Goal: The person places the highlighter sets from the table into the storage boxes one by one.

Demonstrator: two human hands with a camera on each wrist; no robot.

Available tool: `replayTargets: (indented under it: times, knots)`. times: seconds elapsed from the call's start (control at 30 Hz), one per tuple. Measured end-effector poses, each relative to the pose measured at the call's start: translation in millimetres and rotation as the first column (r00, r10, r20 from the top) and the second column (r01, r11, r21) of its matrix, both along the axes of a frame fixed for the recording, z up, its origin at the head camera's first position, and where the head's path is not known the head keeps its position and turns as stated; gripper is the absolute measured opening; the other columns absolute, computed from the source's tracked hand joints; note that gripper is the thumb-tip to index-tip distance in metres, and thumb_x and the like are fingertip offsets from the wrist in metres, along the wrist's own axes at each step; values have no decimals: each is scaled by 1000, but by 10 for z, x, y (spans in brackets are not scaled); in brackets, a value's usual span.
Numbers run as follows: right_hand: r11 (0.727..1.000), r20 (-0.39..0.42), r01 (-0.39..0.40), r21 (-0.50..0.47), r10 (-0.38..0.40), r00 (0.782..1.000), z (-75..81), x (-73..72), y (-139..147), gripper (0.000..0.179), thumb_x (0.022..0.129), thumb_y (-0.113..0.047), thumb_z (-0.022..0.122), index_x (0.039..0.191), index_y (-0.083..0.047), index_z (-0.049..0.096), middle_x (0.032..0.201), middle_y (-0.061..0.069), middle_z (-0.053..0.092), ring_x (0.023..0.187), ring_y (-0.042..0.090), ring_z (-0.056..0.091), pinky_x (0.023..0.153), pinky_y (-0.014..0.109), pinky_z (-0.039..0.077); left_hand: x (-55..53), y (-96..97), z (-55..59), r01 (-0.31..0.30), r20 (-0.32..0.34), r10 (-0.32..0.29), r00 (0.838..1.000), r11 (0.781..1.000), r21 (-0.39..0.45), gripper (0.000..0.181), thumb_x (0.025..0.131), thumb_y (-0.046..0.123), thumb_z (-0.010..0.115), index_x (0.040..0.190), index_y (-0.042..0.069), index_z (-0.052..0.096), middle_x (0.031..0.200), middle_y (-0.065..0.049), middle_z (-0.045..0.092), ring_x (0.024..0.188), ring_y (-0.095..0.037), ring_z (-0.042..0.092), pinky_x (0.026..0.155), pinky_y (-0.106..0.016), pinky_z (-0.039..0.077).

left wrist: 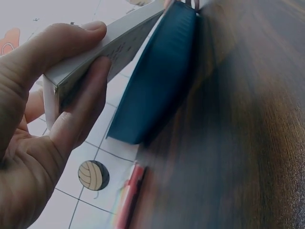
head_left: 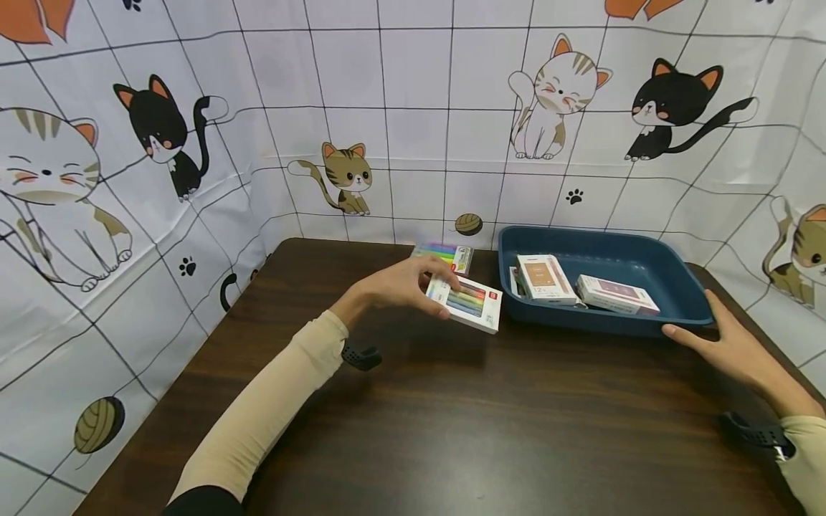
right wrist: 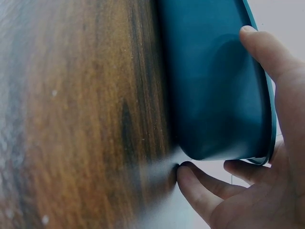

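Note:
In the head view my left hand [head_left: 408,285] pinches a flat white box [head_left: 474,307] with a row of coloured sticks on its front, above the table. The left wrist view shows the thumb on one face of this white box [left wrist: 114,43] and fingers on the other. Just behind it lies a pack of bright coloured pens [head_left: 461,259]. My right hand [head_left: 732,344] holds the front right corner of a blue plastic bin [head_left: 613,330], the thumb at the rim and the fingers round the end. Inside the bin, a white and tan box [head_left: 547,278] leans beside another white box [head_left: 618,295].
The dark wooden table [head_left: 477,430] carries the bin at its back right. A white curtain [head_left: 413,129] with cat drawings hangs behind and along both sides. The pen pack sits by the back edge, left of the bin.

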State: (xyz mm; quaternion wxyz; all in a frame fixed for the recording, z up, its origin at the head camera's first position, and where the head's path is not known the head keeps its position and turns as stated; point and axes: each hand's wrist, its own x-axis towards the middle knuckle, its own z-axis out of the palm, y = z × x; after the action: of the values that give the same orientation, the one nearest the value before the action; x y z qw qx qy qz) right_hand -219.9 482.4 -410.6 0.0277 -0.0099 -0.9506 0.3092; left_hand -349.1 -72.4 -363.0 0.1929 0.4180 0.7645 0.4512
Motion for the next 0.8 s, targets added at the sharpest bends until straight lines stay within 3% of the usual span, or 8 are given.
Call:
replayTargets:
  times: [0.27,0.5,0.63,0.8]
  knots:
    - [1000,-9,8,6,-8,1000,-5,-7,-12,109,98,-51,62,159,-13,-20,157,43,-1,136,69,7,96,85,12,0,79,29,-16,0,16,1000,1000,14,46,77,31,92,117,23,72,136,-2,49,101,-31,61,82,-39,53]
    - [1000,5,21,1,-21,1000,1,14,-2,110,97,-52,62,158,-14,-22,157,42,-7,137,69,3,95,85,11,-17,269,71,-69,-2,69,998,998,14,48,73,36,94,116,30,74,138,4,45,111,-28,55,89,-39,49]
    - [1000,1,20,7,-20,1000,-6,16,13,110,98,-52,62,158,-12,-22,157,40,-10,138,68,0,96,85,10,-35,411,98,-62,-27,63,998,998,25,48,73,39,93,117,32,74,139,5,47,112,-28,55,90,-39,49]
    - [1000,8,22,4,-22,1000,-19,11,9,111,97,-52,62,157,-12,-23,158,39,-13,138,68,-2,97,85,8,-37,553,108,-44,-6,44,999,998,47,47,75,37,92,118,29,75,141,5,47,112,-28,55,89,-40,50]
